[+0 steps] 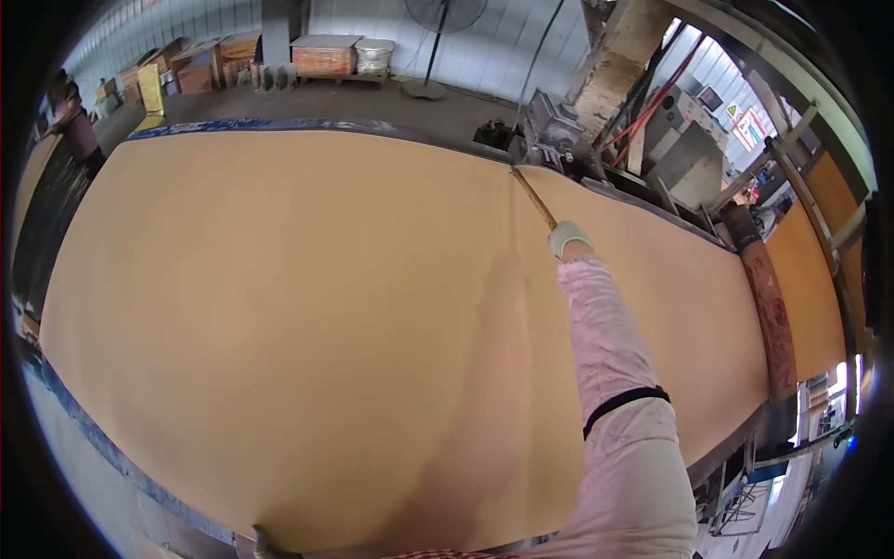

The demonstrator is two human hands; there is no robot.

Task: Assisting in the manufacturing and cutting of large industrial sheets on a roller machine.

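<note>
A wide, smooth tan sheet (307,279) covers the table before me. My right arm, in a pink sleeve with a black band, reaches across it toward the far edge. My right hand (570,240), in a pale glove, is closed around a thin wooden stick (535,198). The stick's far tip lies at the sheet's far edge, close to a metal machine part. Only a bit of my left hand (264,542), gloved, shows at the sheet's near edge. Its fingers are mostly cut off by the frame.
A grey motor unit (556,126) sits at the table's far edge. On the right, the sheet meets a reddish-brown roller (768,303), with more orange sheet (808,289) beyond. Another person (76,126) stands at the far left. Wrapped pallets (326,58) and a fan stand along the wall.
</note>
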